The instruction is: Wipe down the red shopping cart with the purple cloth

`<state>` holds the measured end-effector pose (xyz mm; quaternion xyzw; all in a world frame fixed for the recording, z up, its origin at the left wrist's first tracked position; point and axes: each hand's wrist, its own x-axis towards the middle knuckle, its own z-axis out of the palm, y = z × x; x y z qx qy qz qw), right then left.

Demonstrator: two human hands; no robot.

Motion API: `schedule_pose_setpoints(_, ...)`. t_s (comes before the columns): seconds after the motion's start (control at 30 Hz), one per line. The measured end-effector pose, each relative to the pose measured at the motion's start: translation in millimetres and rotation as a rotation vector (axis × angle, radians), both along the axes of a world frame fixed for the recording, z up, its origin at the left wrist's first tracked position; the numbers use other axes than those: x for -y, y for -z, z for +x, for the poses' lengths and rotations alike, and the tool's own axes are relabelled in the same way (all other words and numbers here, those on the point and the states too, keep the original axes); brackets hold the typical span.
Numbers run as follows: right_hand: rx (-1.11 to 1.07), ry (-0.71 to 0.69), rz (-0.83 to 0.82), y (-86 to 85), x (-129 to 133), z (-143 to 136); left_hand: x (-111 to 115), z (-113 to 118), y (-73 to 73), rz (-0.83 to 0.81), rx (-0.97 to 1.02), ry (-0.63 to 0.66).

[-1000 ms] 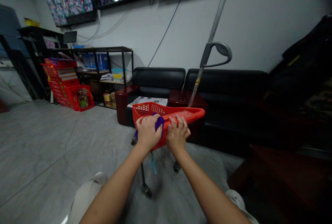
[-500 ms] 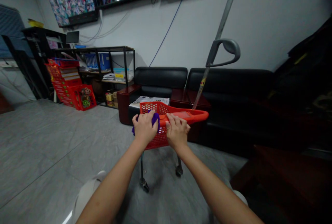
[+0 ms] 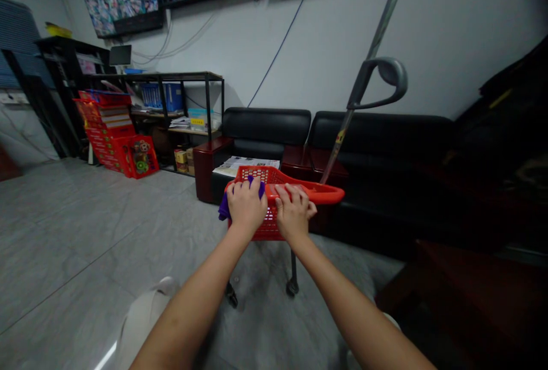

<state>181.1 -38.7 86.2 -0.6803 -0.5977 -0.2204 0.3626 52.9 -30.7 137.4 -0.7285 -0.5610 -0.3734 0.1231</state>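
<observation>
In front of me stands a small red shopping cart (image 3: 269,227) with a perforated plastic basket and caster wheels below. My left hand (image 3: 247,204) is closed on a purple cloth (image 3: 224,209) and presses it on the near rim of the basket. Just to the right, my right hand (image 3: 293,210) grips the same red rim, its fingers over the top and its thumb side toward the left hand. A grey pole with a dark loop handle (image 3: 381,84) rises from the cart's right end.
A black sofa (image 3: 268,124) with dark red wooden arms lines the wall behind the cart; a newspaper (image 3: 240,164) lies on its seat. Red baskets (image 3: 139,156) are stacked at the left beside a black-framed shelf (image 3: 188,77). A dark red table (image 3: 471,284) stands at the right.
My left hand has slid a little to the right along the rim with the purple cloth. The cart has turned slightly. My right hand stays on the rim.
</observation>
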Motion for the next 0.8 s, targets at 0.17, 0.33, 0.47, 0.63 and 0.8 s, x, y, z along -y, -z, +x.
schedule_pose_setpoints(0.17, 0.044, -0.009, 0.020, 4.0, -2, 8, -8, -22, 1.3, 0.013, -0.085, 0.115)
schedule_pose_setpoints(0.33, 0.035, -0.024, 0.049, 6.2, -3, 0, -6, -35, 4.8, -0.002, 0.000, 0.017)
schedule_pose_setpoints(0.47, -0.012, 0.009, 0.078, 8.0, -4, -13, -2, -6, 3.6, 0.010, 0.013, -0.020)
schedule_pose_setpoints(0.63, 0.013, 0.009, 0.069, 7.7, -5, -10, -6, 0, 0.1, 0.008, -0.049, 0.054)
schedule_pose_setpoints(0.8, 0.017, -0.008, 0.050, 6.3, -4, -12, -9, -35, 3.8, 0.015, -0.036, 0.029)
